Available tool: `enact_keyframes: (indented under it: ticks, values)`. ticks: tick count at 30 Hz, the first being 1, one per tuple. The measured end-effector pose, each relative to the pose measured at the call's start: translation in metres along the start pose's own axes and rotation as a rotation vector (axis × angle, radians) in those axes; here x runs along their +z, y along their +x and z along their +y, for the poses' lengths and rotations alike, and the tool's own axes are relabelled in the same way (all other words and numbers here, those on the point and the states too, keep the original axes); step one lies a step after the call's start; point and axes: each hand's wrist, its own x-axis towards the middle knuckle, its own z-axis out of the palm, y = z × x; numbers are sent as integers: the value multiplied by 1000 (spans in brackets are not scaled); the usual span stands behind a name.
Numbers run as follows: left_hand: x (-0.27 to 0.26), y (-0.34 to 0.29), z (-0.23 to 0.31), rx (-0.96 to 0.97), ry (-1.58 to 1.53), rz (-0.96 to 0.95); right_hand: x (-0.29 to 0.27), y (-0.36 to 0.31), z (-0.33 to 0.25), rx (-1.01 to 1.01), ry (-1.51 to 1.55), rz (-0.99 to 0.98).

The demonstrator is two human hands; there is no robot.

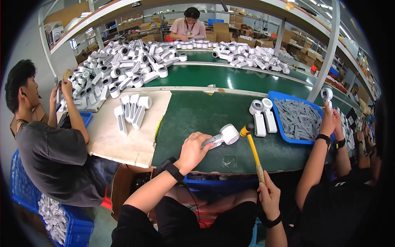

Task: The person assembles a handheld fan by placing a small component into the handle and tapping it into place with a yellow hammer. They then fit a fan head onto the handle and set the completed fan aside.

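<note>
My left hand [192, 153] is closed around the grey-and-white handle of a white handheld device [229, 134] with a round head. It holds the device low over the green tabletop [197, 115], the head pointing right. In my right hand [270, 198] is a mallet [254, 151], gripped near the lower end of its yellow handle. The mallet's yellow-and-black head is raised just right of the device's head, apart from it. Two similar white devices [259, 119] lie side by side farther back on the right.
A blue tray [278, 131] full of grey strips stands at the right. Several white devices [132, 108] rest on a beige board [103, 142] to the left. Beyond, a green conveyor [197, 78] carries a large heap of devices [123, 66]. Co-workers sit on both sides and across.
</note>
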Motion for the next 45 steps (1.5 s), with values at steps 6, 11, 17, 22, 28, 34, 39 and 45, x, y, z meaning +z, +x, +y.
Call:
enact_keyframes:
  ticks: [6,11,17,22,28,34,39,45]
  values:
    - [2,9,-3,-51,-78,63,-2,-12,9,175,147,29]
    - [-6,11,-8,-336,-626,156,4,-22,11,179,177,43]
    - [-27,14,9,-367,-893,208,7,-30,8,251,247,67]
    - [-37,9,23,-279,-790,197,9,-35,13,267,271,57]
    - [-39,1,38,-203,-722,189,8,-41,14,288,268,47]
    - [-48,-3,53,38,-462,219,7,-45,11,297,293,38]
    - [-63,-7,74,209,-136,244,7,-50,13,272,280,37]
    - [-51,-14,61,-1,-229,205,7,-54,9,298,269,30]
